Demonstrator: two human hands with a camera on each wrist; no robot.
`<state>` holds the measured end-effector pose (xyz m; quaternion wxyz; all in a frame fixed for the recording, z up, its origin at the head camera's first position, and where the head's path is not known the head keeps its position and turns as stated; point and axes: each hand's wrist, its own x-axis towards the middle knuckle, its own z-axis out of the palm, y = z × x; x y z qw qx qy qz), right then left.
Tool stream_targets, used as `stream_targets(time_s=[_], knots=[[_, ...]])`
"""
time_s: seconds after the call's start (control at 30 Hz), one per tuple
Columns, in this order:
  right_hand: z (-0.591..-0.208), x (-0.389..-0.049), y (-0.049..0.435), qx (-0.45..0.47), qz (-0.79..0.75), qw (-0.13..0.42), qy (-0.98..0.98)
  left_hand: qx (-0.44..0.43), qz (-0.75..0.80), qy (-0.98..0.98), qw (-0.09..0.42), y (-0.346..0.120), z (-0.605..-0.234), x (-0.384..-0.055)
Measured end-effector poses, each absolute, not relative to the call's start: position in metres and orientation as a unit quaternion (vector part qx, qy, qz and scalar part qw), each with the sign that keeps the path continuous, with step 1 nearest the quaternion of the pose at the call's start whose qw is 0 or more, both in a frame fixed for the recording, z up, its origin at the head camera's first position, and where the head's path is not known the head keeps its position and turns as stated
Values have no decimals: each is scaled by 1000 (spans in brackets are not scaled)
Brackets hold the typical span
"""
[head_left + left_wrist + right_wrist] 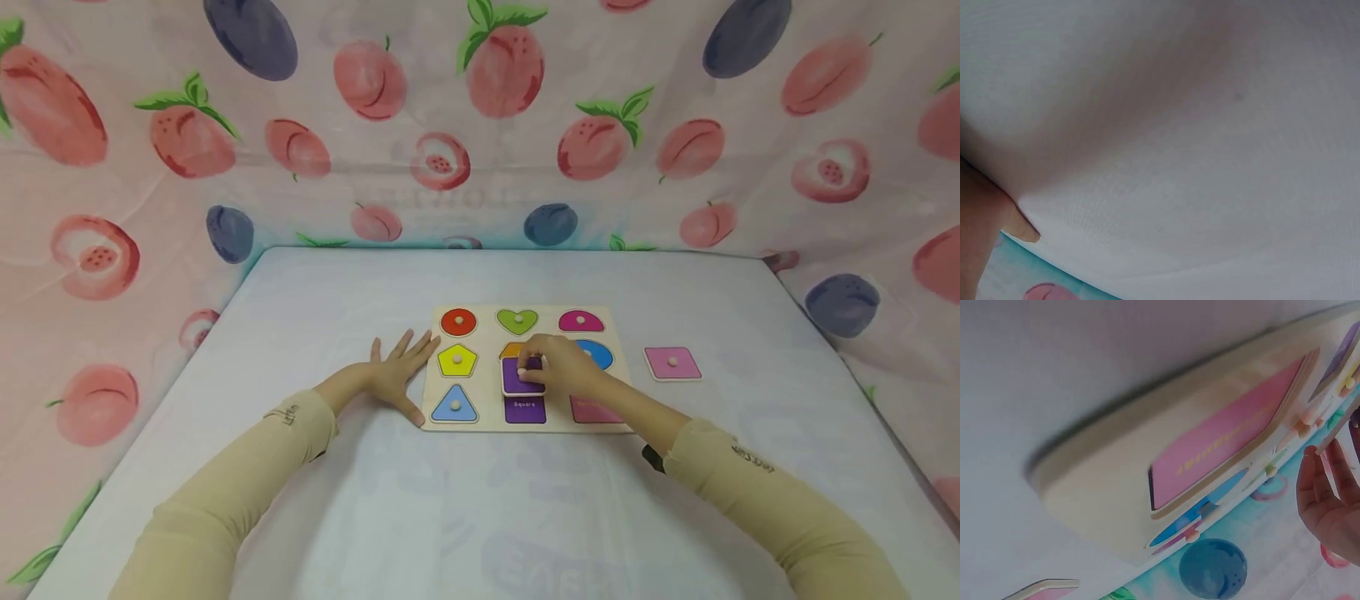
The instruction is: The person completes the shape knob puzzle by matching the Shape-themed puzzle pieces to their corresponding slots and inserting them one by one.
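Note:
A wooden peg puzzle board (491,423) lies on the table with coloured shapes set in it. My right hand (566,368) pinches the small knob of a purple square piece (512,383), held over the board just behind the purple recess (525,412) marked "Square". In the right wrist view that hand (1330,503) shows beyond the board, its fingertips at the edge of a thin piece. My left hand (393,379) has its fingers spread, with fingertips and thumb at the board's left edge. Only a thumb and part of the palm of that left hand (985,215) show in the left wrist view.
A pink piece (686,372) with a knob lies right of the board. The pink recess (1222,444) is bare; my forearm partly covers it from above. Yellow pentagon (450,369), blue triangle (454,415) and red circle (450,329) sit along the left column. A fruit-patterned curtain (510,175) hangs behind.

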<state>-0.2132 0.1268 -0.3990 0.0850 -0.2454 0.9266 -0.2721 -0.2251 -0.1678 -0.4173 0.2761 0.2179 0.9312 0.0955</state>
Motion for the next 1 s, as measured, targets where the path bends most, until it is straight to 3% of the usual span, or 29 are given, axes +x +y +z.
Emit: stream_targets(time_s=[0.53, 1.0], knots=[[-411, -197, 126, -302, -245, 72, 918, 221, 100, 932, 270, -170, -425, -225], [-411, -182, 121, -273, -209, 50, 938, 220, 99, 931, 272, -169, -423, -227]])
